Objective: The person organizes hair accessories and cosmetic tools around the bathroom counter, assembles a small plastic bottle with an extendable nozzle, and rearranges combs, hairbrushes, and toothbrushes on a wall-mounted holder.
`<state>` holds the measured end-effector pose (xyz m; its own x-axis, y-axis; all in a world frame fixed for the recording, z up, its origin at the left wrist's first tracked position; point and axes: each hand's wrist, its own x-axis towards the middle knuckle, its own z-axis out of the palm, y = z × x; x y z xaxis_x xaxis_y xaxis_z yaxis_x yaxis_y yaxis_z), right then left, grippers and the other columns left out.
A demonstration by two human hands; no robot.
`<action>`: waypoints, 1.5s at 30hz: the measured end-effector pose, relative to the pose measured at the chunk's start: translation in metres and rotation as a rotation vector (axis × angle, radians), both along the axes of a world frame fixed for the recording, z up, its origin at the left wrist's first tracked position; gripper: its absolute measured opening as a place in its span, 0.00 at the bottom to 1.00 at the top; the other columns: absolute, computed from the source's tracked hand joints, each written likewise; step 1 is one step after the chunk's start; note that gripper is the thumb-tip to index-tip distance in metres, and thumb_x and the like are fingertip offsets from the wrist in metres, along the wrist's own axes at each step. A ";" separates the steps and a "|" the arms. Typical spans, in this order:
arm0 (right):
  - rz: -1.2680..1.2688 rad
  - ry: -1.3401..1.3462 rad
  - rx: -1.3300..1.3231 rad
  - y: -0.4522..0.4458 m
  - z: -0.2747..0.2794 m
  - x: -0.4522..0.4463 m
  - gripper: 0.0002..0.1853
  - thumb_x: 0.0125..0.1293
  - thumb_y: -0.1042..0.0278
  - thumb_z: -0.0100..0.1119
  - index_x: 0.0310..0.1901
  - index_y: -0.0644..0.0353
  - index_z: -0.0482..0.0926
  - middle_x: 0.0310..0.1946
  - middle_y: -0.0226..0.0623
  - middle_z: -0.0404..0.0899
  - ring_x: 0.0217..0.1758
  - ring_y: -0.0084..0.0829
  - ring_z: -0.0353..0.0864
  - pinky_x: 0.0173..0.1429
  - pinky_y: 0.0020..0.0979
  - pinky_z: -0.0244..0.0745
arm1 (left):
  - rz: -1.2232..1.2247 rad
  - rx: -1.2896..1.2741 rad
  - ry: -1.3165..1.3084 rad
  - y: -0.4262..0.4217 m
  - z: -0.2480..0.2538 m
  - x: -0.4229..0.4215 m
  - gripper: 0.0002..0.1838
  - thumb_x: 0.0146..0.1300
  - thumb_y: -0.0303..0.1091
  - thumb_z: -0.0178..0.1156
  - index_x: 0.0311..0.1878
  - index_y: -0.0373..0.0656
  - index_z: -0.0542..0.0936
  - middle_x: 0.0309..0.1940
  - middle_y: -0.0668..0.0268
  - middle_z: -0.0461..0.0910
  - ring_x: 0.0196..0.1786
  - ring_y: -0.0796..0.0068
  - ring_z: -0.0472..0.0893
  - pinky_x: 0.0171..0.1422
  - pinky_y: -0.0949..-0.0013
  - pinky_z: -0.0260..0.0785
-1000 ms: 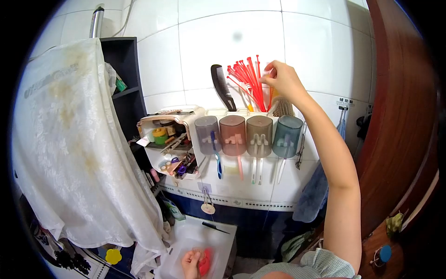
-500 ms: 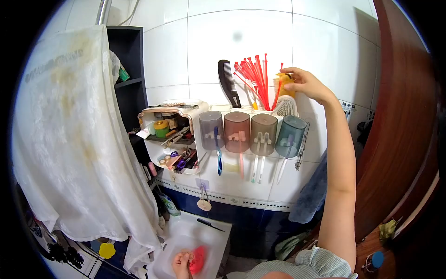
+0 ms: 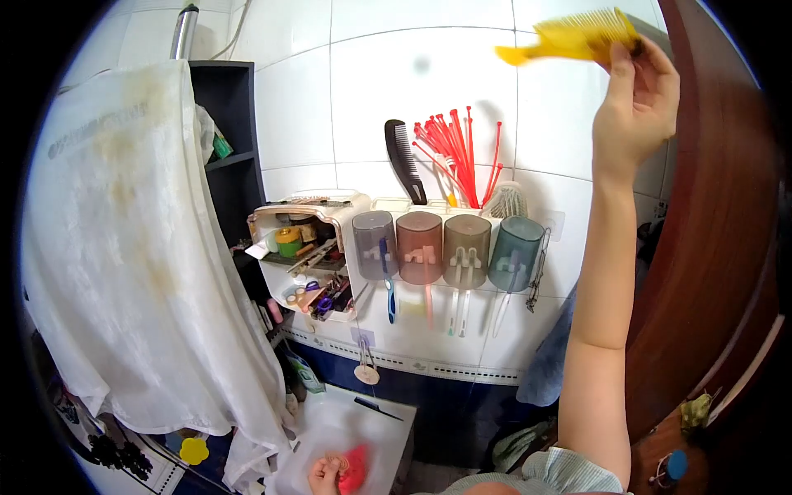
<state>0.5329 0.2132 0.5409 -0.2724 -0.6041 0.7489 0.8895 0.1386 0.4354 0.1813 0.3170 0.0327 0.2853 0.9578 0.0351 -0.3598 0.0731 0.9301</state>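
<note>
My right hand (image 3: pixel 639 107) is raised at the top right, its fingers closed around a yellow comb (image 3: pixel 577 37). The comb lies roughly level, with its teeth up and its narrow end pointing left. Low in the view, my left hand (image 3: pixel 323 475) is pinched on a small beige loop (image 3: pixel 337 459), possibly a hair tie, over the white sink (image 3: pixel 396 406). Beside those fingers is a red thing (image 3: pixel 354 469) whose kind I cannot make out. A black comb (image 3: pixel 403 161), red sticks with knobbed ends (image 3: pixel 464 157) and a pale hairbrush (image 3: pixel 506 200) stand in the wall rack.
Several tinted cups hang under the rack, among them a green one (image 3: pixel 516 254), with toothbrushes below. Left of them is an open white organizer (image 3: pixel 268 276) with jars and scissors. A white cloth (image 3: pixel 140 247) hangs at left; a brown door (image 3: pixel 714 206) borders the right.
My right hand has lifted the yellow comb out of the rack, up and to the right. My left hand stays over the sink. The view has shifted slightly.
</note>
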 end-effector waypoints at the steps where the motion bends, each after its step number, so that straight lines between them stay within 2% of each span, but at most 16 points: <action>1: 0.082 -0.058 -0.088 0.004 0.000 -0.016 0.10 0.66 0.73 0.55 0.47 0.65 0.76 0.38 0.37 0.82 0.40 0.27 0.83 0.46 0.26 0.79 | 0.000 0.001 -0.006 -0.001 -0.001 0.000 0.09 0.65 0.37 0.58 0.32 0.42 0.77 0.23 0.69 0.77 0.26 0.81 0.72 0.31 0.77 0.62; 4: 0.099 -0.028 -0.451 0.041 -0.010 -0.056 0.09 0.66 0.75 0.54 0.47 0.65 0.75 0.36 0.38 0.83 0.40 0.27 0.83 0.43 0.27 0.79 | 0.015 -0.023 0.015 -0.008 0.008 0.000 0.09 0.64 0.37 0.59 0.33 0.42 0.78 0.24 0.70 0.77 0.26 0.81 0.72 0.32 0.77 0.62; 6: 0.069 -0.045 -0.555 0.083 -0.016 -0.069 0.08 0.62 0.74 0.54 0.43 0.63 0.75 0.34 0.44 0.82 0.35 0.44 0.82 0.41 0.37 0.77 | 0.004 -0.021 0.008 -0.013 0.019 0.002 0.08 0.64 0.37 0.59 0.33 0.42 0.78 0.24 0.70 0.77 0.27 0.82 0.72 0.33 0.77 0.62; 15: -0.267 0.369 -1.034 0.180 -0.039 -0.048 0.10 0.65 0.70 0.50 0.46 0.62 0.73 0.37 0.52 0.80 0.42 0.51 0.80 0.46 0.44 0.74 | -0.024 -0.020 -0.062 -0.019 0.012 0.001 0.08 0.63 0.35 0.59 0.30 0.43 0.77 0.23 0.70 0.76 0.27 0.80 0.72 0.32 0.77 0.61; 18: -0.351 0.408 -1.093 0.196 -0.044 -0.037 0.09 0.60 0.78 0.48 0.42 0.66 0.74 0.38 0.52 0.79 0.42 0.51 0.80 0.46 0.44 0.76 | 0.000 -0.035 -0.061 -0.020 0.004 -0.002 0.08 0.63 0.35 0.59 0.30 0.43 0.77 0.23 0.70 0.76 0.28 0.79 0.72 0.34 0.77 0.62; 21: -0.663 0.289 -1.225 0.215 -0.047 -0.019 0.09 0.60 0.77 0.50 0.40 0.67 0.78 0.39 0.53 0.79 0.43 0.52 0.80 0.48 0.42 0.77 | 0.026 -0.046 -0.049 -0.023 0.003 -0.004 0.08 0.64 0.34 0.59 0.30 0.43 0.77 0.24 0.69 0.76 0.29 0.79 0.73 0.35 0.76 0.62; 24: -0.745 0.148 -1.120 0.208 -0.047 -0.020 0.10 0.59 0.77 0.51 0.39 0.66 0.82 0.40 0.54 0.79 0.45 0.50 0.81 0.50 0.40 0.77 | 0.014 -0.060 -0.081 -0.023 0.003 -0.004 0.07 0.64 0.33 0.59 0.31 0.42 0.77 0.25 0.69 0.77 0.29 0.79 0.73 0.36 0.77 0.62; 28: -0.385 0.022 -1.062 0.169 0.000 -0.037 0.11 0.60 0.70 0.55 0.40 0.62 0.84 0.37 0.48 0.82 0.41 0.41 0.83 0.51 0.37 0.77 | 0.042 -0.100 -0.072 -0.017 -0.008 -0.003 0.07 0.65 0.33 0.58 0.33 0.42 0.77 0.26 0.69 0.77 0.29 0.80 0.72 0.35 0.77 0.62; 31: 0.017 0.017 -1.094 0.100 0.028 -0.033 0.13 0.60 0.63 0.60 0.41 0.60 0.84 0.33 0.42 0.84 0.35 0.32 0.84 0.43 0.31 0.78 | -0.010 -0.049 -0.030 -0.013 -0.005 -0.003 0.07 0.65 0.34 0.58 0.33 0.41 0.78 0.26 0.69 0.77 0.28 0.80 0.72 0.34 0.77 0.62; 33: -0.358 0.105 -0.962 0.062 0.033 -0.011 0.12 0.57 0.65 0.62 0.40 0.63 0.84 0.32 0.44 0.84 0.33 0.32 0.84 0.42 0.31 0.78 | 0.002 -0.050 -0.006 -0.012 -0.004 -0.001 0.08 0.65 0.35 0.58 0.32 0.42 0.77 0.24 0.69 0.77 0.27 0.81 0.72 0.33 0.77 0.61; 34: -0.536 0.250 -1.071 0.047 0.030 -0.003 0.12 0.58 0.67 0.61 0.40 0.64 0.83 0.30 0.38 0.83 0.33 0.25 0.82 0.40 0.27 0.76 | 0.007 -0.050 0.007 -0.012 -0.003 0.000 0.08 0.65 0.35 0.58 0.32 0.42 0.77 0.24 0.69 0.76 0.26 0.81 0.71 0.32 0.77 0.61; 37: -0.824 0.526 -1.572 0.040 0.008 0.045 0.15 0.47 0.62 0.69 0.30 0.67 0.84 0.23 0.41 0.82 0.25 0.28 0.81 0.31 0.28 0.76 | -0.047 -0.025 0.001 -0.012 0.007 0.002 0.10 0.65 0.37 0.57 0.30 0.43 0.76 0.21 0.70 0.75 0.25 0.81 0.70 0.31 0.77 0.60; 38: -0.924 0.580 -1.717 0.045 -0.005 0.066 0.17 0.46 0.61 0.71 0.32 0.68 0.84 0.24 0.41 0.82 0.24 0.28 0.81 0.30 0.28 0.76 | -0.065 -0.012 0.019 -0.012 0.012 0.003 0.10 0.65 0.37 0.57 0.30 0.43 0.76 0.21 0.70 0.75 0.24 0.81 0.70 0.30 0.77 0.59; 40: -0.830 0.750 -1.869 0.046 -0.029 0.078 0.21 0.45 0.62 0.74 0.37 0.67 0.82 0.25 0.39 0.82 0.26 0.28 0.80 0.31 0.28 0.77 | -0.098 0.017 0.052 -0.012 0.023 0.006 0.10 0.65 0.37 0.57 0.29 0.43 0.76 0.21 0.71 0.74 0.24 0.82 0.69 0.29 0.77 0.58; 42: -0.470 0.571 -1.878 0.045 -0.051 0.102 0.24 0.44 0.61 0.74 0.41 0.67 0.81 0.28 0.37 0.82 0.28 0.27 0.80 0.32 0.27 0.77 | -0.112 0.020 0.066 -0.011 0.028 0.009 0.10 0.65 0.37 0.57 0.30 0.44 0.76 0.20 0.72 0.73 0.24 0.83 0.69 0.28 0.78 0.58; 45: -0.398 0.564 -1.823 0.041 -0.060 0.111 0.24 0.46 0.61 0.72 0.43 0.68 0.80 0.30 0.39 0.81 0.30 0.27 0.80 0.33 0.26 0.77 | -0.106 0.008 0.055 -0.013 0.037 0.016 0.09 0.65 0.37 0.57 0.30 0.45 0.76 0.21 0.74 0.73 0.23 0.85 0.68 0.27 0.79 0.58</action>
<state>0.6436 0.2547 0.4813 0.2806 0.8969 0.3418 0.9427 -0.1906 -0.2737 0.1971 0.3045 0.0697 0.3867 0.9219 0.0238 -0.2990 0.1009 0.9489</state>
